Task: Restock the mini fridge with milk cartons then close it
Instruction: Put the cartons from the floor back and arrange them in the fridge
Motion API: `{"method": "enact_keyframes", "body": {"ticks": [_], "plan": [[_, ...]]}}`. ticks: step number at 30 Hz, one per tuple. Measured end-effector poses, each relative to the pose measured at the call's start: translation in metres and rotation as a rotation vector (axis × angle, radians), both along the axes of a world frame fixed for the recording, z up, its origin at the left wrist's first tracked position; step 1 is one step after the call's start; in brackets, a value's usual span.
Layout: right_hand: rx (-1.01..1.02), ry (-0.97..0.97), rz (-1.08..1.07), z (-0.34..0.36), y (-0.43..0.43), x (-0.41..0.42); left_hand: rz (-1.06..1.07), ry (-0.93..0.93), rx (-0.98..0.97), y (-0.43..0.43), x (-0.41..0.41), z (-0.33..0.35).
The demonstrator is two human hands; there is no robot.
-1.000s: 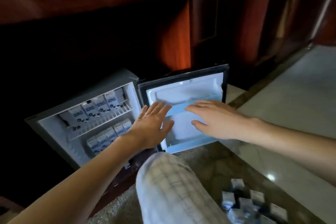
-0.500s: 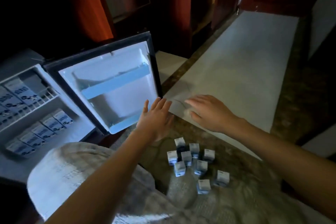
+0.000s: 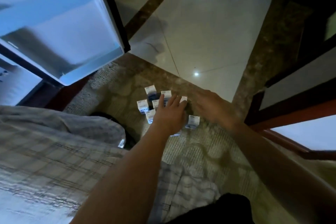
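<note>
Several small white-and-blue milk cartons point(image 3: 143, 106) stand in a loose cluster on the patterned floor in front of me. My left hand point(image 3: 170, 112) hovers over the cluster with straight, spread fingers and hides some cartons. My right hand point(image 3: 213, 106), blurred by motion, reaches in just right of the cluster with fingers extended; one carton point(image 3: 193, 121) sits between my two wrists. Neither hand holds anything. The mini fridge door point(image 3: 60, 23) stands open at the upper left, its white inner liner facing me. The fridge body point(image 3: 12, 80) shows only at the far left edge.
My knee in checked trousers point(image 3: 54, 151) fills the lower left. A pale tiled floor point(image 3: 209, 23) lies beyond the cartons. Dark wooden furniture with a reddish frame point(image 3: 291, 114) stands close on the right.
The view has swung down and right, away from the fridge and onto the cartons. Both hands have moved from near the door down over the carton cluster.
</note>
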State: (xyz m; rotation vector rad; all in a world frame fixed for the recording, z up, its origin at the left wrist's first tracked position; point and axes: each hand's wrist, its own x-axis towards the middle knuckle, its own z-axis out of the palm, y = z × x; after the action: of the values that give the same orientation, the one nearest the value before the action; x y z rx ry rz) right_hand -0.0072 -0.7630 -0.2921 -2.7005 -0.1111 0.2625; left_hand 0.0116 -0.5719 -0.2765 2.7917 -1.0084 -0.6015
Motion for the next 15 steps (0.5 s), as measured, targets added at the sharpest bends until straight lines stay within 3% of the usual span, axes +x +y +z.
{"method": "enact_keyframes", "body": {"ticks": [6,15], "plan": [[0.04,0.168,-0.094,-0.042,-0.002,-0.028,0.09,0.092,-0.08,0.017,0.014,-0.021],[-0.055,0.337,-0.14,-0.096,-0.012,-0.037,-0.016,0.06,0.041,0.017,0.006,-0.029]]}}
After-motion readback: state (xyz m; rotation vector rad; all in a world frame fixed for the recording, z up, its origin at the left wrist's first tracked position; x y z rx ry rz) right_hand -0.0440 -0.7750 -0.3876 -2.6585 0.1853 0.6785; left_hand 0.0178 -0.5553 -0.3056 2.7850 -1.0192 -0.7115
